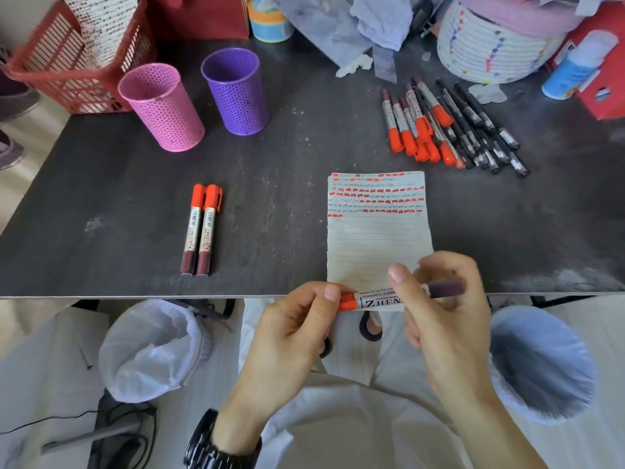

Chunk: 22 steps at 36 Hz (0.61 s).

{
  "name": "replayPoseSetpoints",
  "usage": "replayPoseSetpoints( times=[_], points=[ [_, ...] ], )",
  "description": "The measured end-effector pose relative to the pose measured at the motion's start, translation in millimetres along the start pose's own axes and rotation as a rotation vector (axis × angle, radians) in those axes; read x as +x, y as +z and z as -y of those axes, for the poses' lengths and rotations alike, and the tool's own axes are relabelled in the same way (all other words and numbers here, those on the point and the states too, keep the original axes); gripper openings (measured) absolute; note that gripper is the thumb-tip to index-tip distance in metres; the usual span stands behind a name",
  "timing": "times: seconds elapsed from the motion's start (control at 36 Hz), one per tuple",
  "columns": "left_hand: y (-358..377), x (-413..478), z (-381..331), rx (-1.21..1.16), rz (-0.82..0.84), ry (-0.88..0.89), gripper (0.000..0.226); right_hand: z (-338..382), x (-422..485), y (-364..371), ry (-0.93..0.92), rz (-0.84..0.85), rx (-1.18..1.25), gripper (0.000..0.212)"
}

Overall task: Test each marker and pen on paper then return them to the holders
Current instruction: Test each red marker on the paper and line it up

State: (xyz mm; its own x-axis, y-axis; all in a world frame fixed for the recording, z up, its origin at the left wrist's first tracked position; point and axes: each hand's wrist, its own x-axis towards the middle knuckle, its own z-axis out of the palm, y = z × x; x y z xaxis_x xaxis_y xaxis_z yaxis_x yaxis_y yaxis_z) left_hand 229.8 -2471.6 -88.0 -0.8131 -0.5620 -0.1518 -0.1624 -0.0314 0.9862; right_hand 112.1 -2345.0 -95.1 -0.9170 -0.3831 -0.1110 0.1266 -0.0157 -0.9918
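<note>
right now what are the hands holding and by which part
Both hands hold one red marker. The left hand pinches its orange-red cap end; the right hand grips the barrel toward the dark rear end.

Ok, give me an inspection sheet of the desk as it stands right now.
Surface: dark table, scuffed.
Job's things: lined paper, top part marked; two markers lying left of it; pile of markers and pens at back right; pink holder and purple holder upright, insides not visible.
Clutter: red basket, woven basket, cloths.
Grippers: left hand pinches the cap of a marker; right hand holds its barrel.
Cables: one on floor.
Surroundings: lined bin under table.
</note>
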Motion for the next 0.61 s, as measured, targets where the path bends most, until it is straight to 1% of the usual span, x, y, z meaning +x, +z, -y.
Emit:
replayPoseSetpoints(
  times=[0.06, 0.11, 0.19, 0.25, 0.28, 0.33, 0.39, 0.47, 0.56, 0.61],
  points=[
    [-0.6, 0.6, 1.0, 0.004, -0.003, -0.001, 0.031, 2.0, -1.2, -3.0, -0.091, 0.008, -0.101, 0.051],
    [-3.2, 1.5, 1.4, -0.003, -0.023, -0.009, 0.032, 1.9, 0.0, -8.4, -0.193, 0.072, -0.240, 0.046],
    [-8.9, 2.7, 2.5, 0.051, -0.029, -0.007, 0.036, 2.3, 4.2, -15.3, -0.274, 0.193, -0.478, 0.058],
    [-10.2, 2.8, 2.8, 0.094, -0.016, -0.018, 0.037, 3.3, 4.8, -16.4, -0.314, 0.253, -0.644, 0.057],
    [-9.9, 2.8, 2.4, 0.108, -0.010, -0.022, 0.038, 3.2, 3.2, -16.0, -0.305, 0.276, -0.680, 0.057],
    [-8.3, 3.8, 0.9, 0.130, -0.014, -0.025, 0.039, 3.0, -1.3, -14.2, -0.238, 0.298, -0.685, 0.058],
    [-6.9, 4.8, -1.0, 0.148, -0.024, -0.023, 0.040, 2.4, -4.9, -12.1, -0.175, 0.275, -0.664, 0.059],
    [-6.0, 6.0, -3.0, 0.158, -0.025, -0.008, 0.036, 1.9, -6.0, -8.2, -0.084, 0.262, -0.649, 0.065],
    [-9.3, 10.0, -4.2, 0.195, -0.009, -0.026, 0.035, -0.8, -9.3, -7.2, -0.041, 0.270, -0.602, 0.062],
    [-14.0, 14.8, -4.3, 0.221, -0.004, -0.035, 0.033, -0.4, -13.3, -5.1, -0.014, 0.307, -0.554, 0.058]
  ],
)
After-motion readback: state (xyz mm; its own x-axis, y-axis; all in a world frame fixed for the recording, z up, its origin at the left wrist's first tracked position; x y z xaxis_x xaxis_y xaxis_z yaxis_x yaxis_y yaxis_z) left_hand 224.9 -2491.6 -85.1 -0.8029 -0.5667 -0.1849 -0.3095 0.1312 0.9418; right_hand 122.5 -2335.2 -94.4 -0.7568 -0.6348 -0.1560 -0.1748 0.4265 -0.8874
